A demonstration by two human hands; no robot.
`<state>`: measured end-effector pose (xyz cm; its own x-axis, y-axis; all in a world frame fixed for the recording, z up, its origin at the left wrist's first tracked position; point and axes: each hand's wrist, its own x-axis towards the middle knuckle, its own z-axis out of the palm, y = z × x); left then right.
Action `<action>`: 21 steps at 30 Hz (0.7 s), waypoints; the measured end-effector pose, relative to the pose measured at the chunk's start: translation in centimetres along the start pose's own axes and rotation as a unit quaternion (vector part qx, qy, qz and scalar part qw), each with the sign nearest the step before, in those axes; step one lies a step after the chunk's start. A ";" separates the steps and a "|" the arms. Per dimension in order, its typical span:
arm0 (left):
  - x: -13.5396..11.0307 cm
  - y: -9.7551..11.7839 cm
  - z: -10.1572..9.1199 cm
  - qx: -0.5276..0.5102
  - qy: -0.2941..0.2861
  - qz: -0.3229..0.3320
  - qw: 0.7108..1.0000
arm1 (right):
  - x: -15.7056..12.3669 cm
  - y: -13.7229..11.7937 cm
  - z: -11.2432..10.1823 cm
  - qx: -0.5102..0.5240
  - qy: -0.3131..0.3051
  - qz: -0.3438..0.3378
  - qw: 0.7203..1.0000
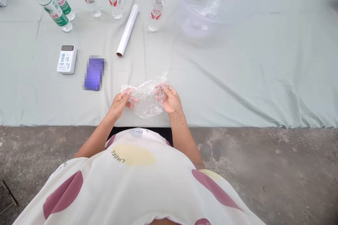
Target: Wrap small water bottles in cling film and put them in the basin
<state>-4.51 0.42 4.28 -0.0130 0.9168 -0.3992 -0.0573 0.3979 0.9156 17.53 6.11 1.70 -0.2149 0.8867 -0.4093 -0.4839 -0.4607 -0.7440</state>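
A crumpled sheet of clear plastic film (146, 99) hangs between my two hands, just above the near edge of the pale green cloth (237, 77). My left hand (121, 101) pinches its left end with closed fingers. My right hand (169, 97) grips its right end, fingers curled into the film. A white roll of film (127, 30) lies on the cloth beyond my hands.
Several water bottles (56, 10) stand along the far side, one (157, 5) beside a big clear plastic bowl (237, 13). A white device (67, 59) and a blurred purple card (94, 73) lie at the left. Bare concrete ground (264, 168) lies in front of the cloth.
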 end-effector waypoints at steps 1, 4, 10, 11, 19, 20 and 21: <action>-0.2 -0.3 -0.8 -0.030 0.012 -0.025 0.999 | 0.3 -0.2 -0.5 -0.013 0.017 -0.006 1.000; -1.1 -0.9 -3.0 -0.083 0.030 -0.092 0.992 | 1.2 -0.9 -2.0 -0.072 0.057 -0.033 0.995; -3.5 -0.3 -4.5 0.096 0.282 0.023 0.954 | 2.2 -2.0 -1.8 -0.201 0.111 -0.020 0.973; -3.8 0.1 -4.1 0.143 0.323 0.089 0.932 | 2.4 -2.1 -1.3 -0.218 0.114 -0.010 0.969; 1.2 0.0 3.3 0.301 -0.113 0.254 0.912 | 4.0 -2.1 1.8 -0.335 0.047 -0.006 0.941; 2.3 -0.4 3.8 0.307 -0.114 0.251 0.911 | 4.1 -2.3 1.8 -0.354 0.040 -0.008 0.934; 3.2 -0.8 4.0 0.314 -0.113 0.244 0.911 | 4.2 -2.6 1.8 -0.373 0.035 -0.008 0.927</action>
<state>-0.51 3.14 2.48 0.3250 0.9455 0.0182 0.4830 -0.1825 0.8564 16.40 11.14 2.85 -0.1451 0.9012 -0.4085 0.2393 -0.3686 -0.8982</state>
